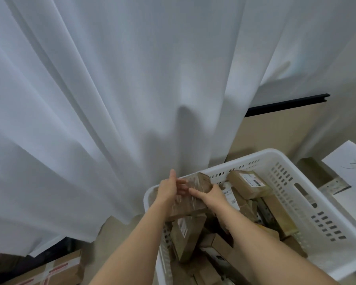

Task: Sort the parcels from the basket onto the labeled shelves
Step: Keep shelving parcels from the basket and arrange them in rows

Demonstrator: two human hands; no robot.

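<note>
A white slotted plastic basket (308, 194) stands at the lower right, filled with several brown cardboard parcels. Both my hands hold one tape-wrapped brown parcel (195, 190) lifted over the basket's far left corner. My left hand (170, 191) grips its left end, fingers pointing up along the side. My right hand (211, 194) grips its right side, fingers curled over the top face. Another labeled parcel (248, 183) lies against the basket's back wall. A further labeled parcel (185, 235) stands on end below the held one. No shelf is in view.
A white curtain (111, 99) hangs across most of the view, right behind the basket. A taped cardboard box (56, 270) sits on the floor at lower left. White sheets and a box (345, 173) lie right of the basket. A black rail (286, 103) runs along the beige wall.
</note>
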